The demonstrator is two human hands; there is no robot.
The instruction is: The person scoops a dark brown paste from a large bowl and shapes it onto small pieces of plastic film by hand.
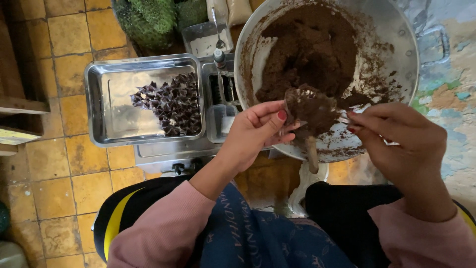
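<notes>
Wrapping seems partway: a pile of folded purple packets [171, 104] in the tray [99, 106] at left, big pan [396, 30] upper right still full of brown paste [307, 49], left hand [253, 131] and right hand [401, 141] both pinching a clear wrapper with a paste lump [311, 110] at centre

The paste [310, 54] in the silver bowl [391, 30] was dark brown, and so was the lump [312, 109] between the hands. The left hand [255, 131] had red nails. The steel tray [99, 106] held dark purple folded packets [171, 104]. The floor [74, 164] was yellow-ochre tile with dark joints. The sleeves [163, 228] were pink; the cloth [258, 238] on the lap was navy with pale print.
</notes>
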